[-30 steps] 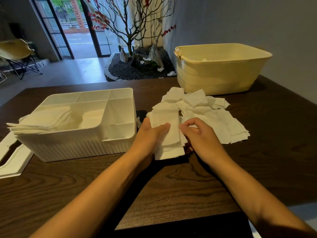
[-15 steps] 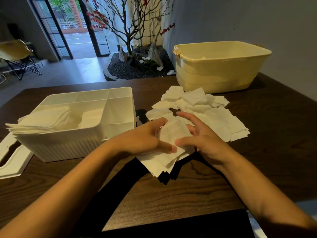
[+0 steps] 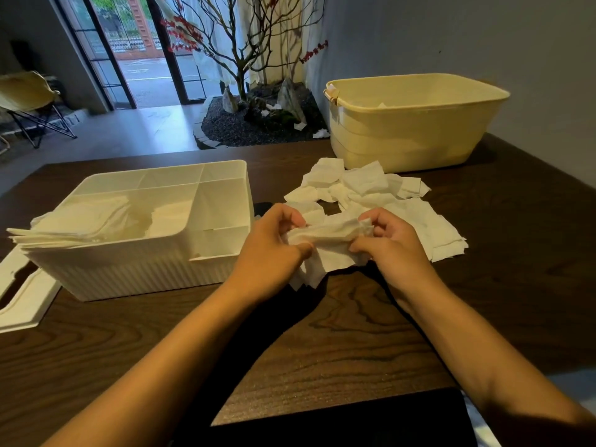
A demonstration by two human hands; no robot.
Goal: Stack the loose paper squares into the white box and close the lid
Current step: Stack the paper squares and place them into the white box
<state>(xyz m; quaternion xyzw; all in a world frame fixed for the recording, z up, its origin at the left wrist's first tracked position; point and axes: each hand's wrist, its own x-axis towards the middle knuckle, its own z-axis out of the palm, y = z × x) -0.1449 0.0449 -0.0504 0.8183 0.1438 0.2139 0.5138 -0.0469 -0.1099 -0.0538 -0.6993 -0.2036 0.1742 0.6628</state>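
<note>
A bunch of white paper squares (image 3: 327,245) is lifted just above the dark wooden table, crumpled between both hands. My left hand (image 3: 271,243) grips its left side and my right hand (image 3: 387,243) pinches its right side. More loose paper squares (image 3: 364,188) lie spread on the table behind my hands. The white box (image 3: 154,275) stands open to the left, divided into compartments, with a stack of paper squares (image 3: 77,227) lying in its large left compartment and sticking out over the rim. Its white lid (image 3: 22,301) lies flat at the far left.
A large pale yellow tub (image 3: 409,137) stands at the back right of the table (image 3: 354,333). A dark flat object (image 3: 354,421) sits at the table's near edge. Beyond the table are a potted bare tree, a glass door and a folding chair.
Both hands have gathered the flat pile of squares off the table and now hold it raised and crumpled between them. The camera view shifted slightly.
</note>
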